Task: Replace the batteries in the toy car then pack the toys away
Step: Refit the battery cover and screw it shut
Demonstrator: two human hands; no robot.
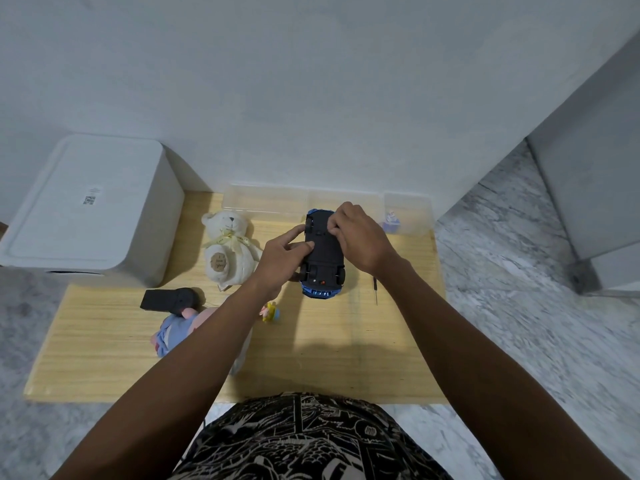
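2 hands, left hand (282,252) and right hand (360,237), grip the upturned toy car (323,261), hiding its battery cover.

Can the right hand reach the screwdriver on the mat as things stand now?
Probably yes. The screwdriver lies bare on the mat, just below the right hand, with nothing over it. But that hand first must let go of the upturned toy car, which both hands hold.

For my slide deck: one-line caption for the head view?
Both hands, left hand and right hand, hold the upturned blue toy car above the wooden table.
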